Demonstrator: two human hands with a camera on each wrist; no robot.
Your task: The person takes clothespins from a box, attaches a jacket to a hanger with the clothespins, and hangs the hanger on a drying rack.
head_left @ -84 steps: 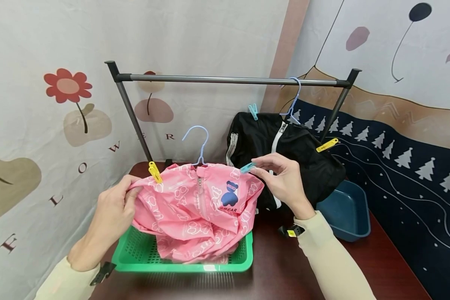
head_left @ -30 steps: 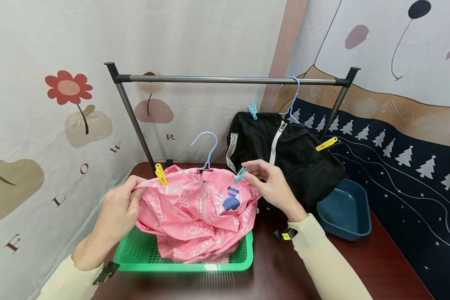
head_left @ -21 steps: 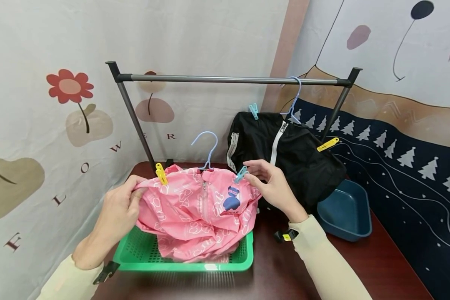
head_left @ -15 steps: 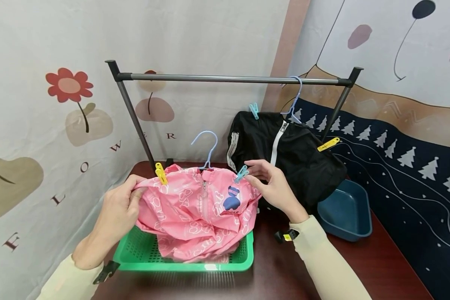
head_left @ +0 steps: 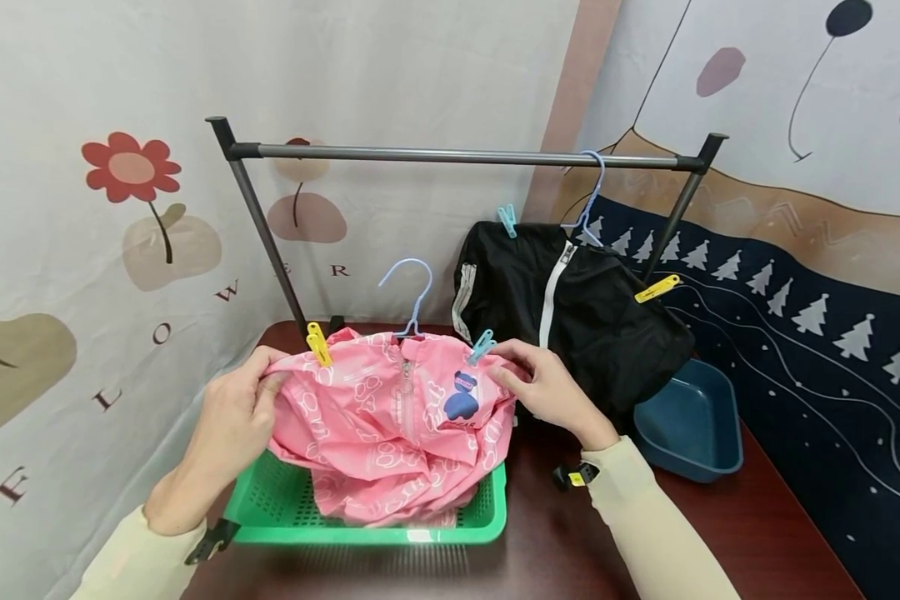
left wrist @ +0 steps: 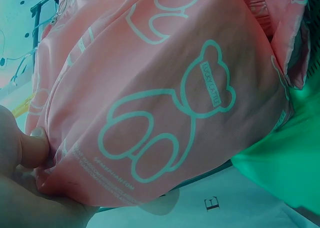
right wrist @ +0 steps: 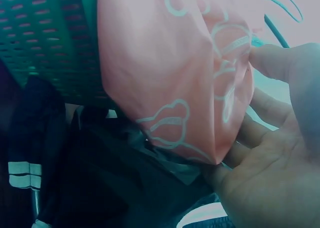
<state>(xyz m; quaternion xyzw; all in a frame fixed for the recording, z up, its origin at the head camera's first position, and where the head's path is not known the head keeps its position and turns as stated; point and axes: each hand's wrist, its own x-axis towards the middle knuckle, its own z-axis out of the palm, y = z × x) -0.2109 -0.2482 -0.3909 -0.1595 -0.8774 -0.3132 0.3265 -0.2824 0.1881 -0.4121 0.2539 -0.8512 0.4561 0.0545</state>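
Note:
A pink zip-up jacket [head_left: 378,417] with white bear outlines and a blue bear patch is held spread above the green basket [head_left: 367,533], its lower part inside it. My left hand [head_left: 232,417] pinches the shoulder on the left, thumb in front, as the left wrist view shows. My right hand [head_left: 547,387] holds the opposite shoulder, with the thumb on one face and fingers behind in the right wrist view. A blue hanger [head_left: 416,292] rises from the collar. A yellow clothespin [head_left: 318,344] and a light-blue clothespin [head_left: 482,347] grip the jacket's two shoulders.
A grey rail [head_left: 435,155] spans the back on black posts. From its right part hangs a black jacket [head_left: 525,275] with a white zipper, bearing a blue clothespin [head_left: 507,220] and a yellow clothespin [head_left: 657,288]. A dark blue basin [head_left: 690,425] stands behind my right forearm.
The light-blue clothespin, earlier pinched in my right hand, now sits on the jacket, released. My right hand has moved down onto the shoulder fabric. My left hand keeps its hold.

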